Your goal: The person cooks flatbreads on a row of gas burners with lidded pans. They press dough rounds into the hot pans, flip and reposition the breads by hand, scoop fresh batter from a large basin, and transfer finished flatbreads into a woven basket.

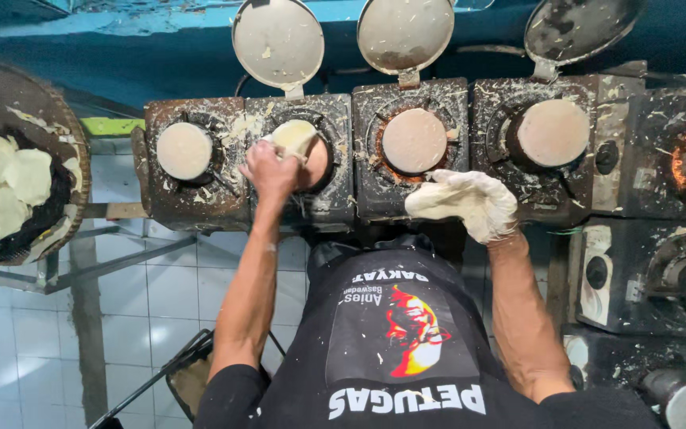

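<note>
Left hand [270,169] pinched edge of thin pale wrapper sheet [295,137], upper centre of frame, half peeled off small round pan [315,159]. Sheet looked soft, light, easily torn — best taken at rim. Right hand [464,205] loosely cupped wet batter lump [450,200] — sticky.

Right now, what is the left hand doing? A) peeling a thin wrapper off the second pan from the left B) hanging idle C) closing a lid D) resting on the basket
A: the left hand pinches the pale wrapper partly lifted off the second pan, while the batter-coated right hand hovers in front of the stoves.
</note>
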